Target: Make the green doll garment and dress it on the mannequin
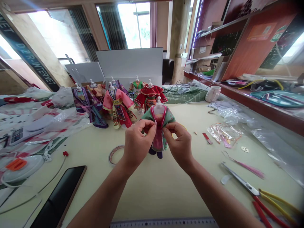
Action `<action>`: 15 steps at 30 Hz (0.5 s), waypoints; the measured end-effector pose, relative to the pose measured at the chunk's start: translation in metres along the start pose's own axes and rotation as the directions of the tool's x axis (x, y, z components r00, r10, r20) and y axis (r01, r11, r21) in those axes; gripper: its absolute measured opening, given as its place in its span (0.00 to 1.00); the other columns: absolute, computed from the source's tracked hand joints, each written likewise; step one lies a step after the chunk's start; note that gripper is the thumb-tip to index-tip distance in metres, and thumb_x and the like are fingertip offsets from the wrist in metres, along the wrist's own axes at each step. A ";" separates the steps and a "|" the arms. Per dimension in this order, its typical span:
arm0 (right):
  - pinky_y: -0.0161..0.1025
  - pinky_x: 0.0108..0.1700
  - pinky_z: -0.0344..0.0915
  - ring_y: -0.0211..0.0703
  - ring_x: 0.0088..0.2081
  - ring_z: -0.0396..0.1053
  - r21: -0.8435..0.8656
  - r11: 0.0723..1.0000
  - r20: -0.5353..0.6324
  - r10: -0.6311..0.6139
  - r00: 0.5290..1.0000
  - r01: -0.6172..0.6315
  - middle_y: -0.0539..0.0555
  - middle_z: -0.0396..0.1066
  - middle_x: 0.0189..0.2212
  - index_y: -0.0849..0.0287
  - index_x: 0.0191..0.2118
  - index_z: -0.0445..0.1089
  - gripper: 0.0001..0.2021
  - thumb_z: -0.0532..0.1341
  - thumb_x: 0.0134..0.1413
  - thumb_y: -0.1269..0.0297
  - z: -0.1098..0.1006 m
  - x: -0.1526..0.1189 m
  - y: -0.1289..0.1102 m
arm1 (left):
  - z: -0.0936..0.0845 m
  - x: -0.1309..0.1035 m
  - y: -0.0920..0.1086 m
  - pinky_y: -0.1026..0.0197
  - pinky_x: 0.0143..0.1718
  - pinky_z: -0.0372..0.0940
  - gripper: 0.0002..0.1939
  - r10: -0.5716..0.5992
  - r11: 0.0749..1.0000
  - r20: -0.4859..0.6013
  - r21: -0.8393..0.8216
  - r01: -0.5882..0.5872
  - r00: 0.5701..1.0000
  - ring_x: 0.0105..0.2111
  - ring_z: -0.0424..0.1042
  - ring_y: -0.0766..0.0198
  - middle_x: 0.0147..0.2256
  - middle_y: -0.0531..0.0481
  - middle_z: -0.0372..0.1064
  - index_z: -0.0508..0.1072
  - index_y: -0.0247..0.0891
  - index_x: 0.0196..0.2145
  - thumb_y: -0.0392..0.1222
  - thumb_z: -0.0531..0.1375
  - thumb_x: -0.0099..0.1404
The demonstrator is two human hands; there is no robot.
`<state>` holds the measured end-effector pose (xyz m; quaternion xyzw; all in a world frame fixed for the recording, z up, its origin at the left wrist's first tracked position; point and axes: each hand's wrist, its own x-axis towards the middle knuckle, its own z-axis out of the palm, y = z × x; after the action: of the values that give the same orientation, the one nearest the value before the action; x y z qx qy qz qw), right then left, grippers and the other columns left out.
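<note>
A small headless white doll form (159, 109) stands upright on the table, dressed in a green robe (169, 115) with pink beaded trim and a pink front panel (157, 139). My left hand (139, 141) pinches at the chest front, thumb against index finger, with a thin pale pink edge showing above the fingertips. On the other side, my right hand (179, 142) is closed in a pinch on the robe's front near the waist. The fingers hide exactly which layer each one grips. Dark blue feet (159, 154) show below the hem.
Behind stand several dressed doll forms, one in a pink robe (118, 104). A tape roll (110, 158) and a phone (61, 196) lie left. To the right are scissors (247, 186), a pink tassel (251, 169), plastic bags (228, 115) and yellow-handled pliers (275, 199). A ruler (163, 223) runs along the front.
</note>
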<state>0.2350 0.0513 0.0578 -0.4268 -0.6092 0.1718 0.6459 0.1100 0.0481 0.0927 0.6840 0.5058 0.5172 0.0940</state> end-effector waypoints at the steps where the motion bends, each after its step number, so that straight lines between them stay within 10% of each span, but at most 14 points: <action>1: 0.36 0.32 0.61 0.36 0.27 0.61 0.008 1.000 0.004 0.000 1.000 0.000 0.47 0.65 0.23 0.57 0.25 0.65 0.05 0.58 0.50 0.71 0.000 0.000 0.000 | -0.001 0.001 0.002 0.66 0.23 0.59 0.03 -0.062 0.997 0.036 -0.049 0.064 0.997 0.22 0.65 0.68 0.25 0.53 0.71 0.73 0.38 0.28 0.38 0.59 0.57; 15: 0.35 0.31 0.59 0.36 0.27 0.61 0.156 0.985 0.072 0.066 0.995 -0.077 0.47 0.64 0.22 0.57 0.25 0.67 0.05 0.59 0.49 0.72 -0.003 -0.002 0.000 | -0.002 0.007 0.003 0.70 0.21 0.59 0.04 -0.319 0.796 0.246 -0.456 0.399 0.915 0.20 0.65 0.72 0.21 0.54 0.70 0.71 0.36 0.26 0.38 0.61 0.54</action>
<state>0.2374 0.0490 0.0573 -0.3895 -0.5992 0.2570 0.6506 0.1096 0.0512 0.0994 0.5661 0.4673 0.5469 0.4025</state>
